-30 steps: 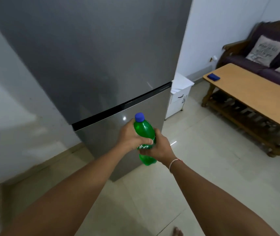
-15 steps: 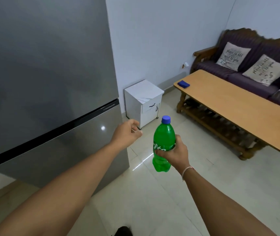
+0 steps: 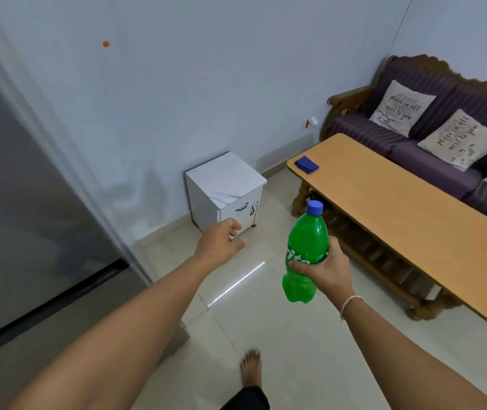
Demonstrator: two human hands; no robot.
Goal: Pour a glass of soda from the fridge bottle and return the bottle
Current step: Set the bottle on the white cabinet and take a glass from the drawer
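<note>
The right hand [image 3: 326, 269] holds a green plastic soda bottle with a blue screw cap [image 3: 305, 250] upright in the air, its fingers wrapped around the labelled middle of the bottle, thumb on the near side. The bottle hangs over the pale tiled floor [image 3: 280, 335], just beside the near left corner of the long light-wood table [image 3: 399, 208], not touching it. The left hand [image 3: 221, 242] is empty, extended forward with its fingers loosely curled and slightly apart, well left of the bottle. Left of the table, a small white cabinet with a dark drawer handle [image 3: 226, 189] stands against the pale wall. A folded dark blue cloth [image 3: 306, 164] lies on the table's far left end. Behind the table sits a purple striped sofa with a carved wooden frame [image 3: 413, 125] bearing printed cushions. The grey steel fridge [image 3: 23, 217], doors closed, fills the view far left of the table. A bare foot [image 3: 251, 368] rests on the floor.
</note>
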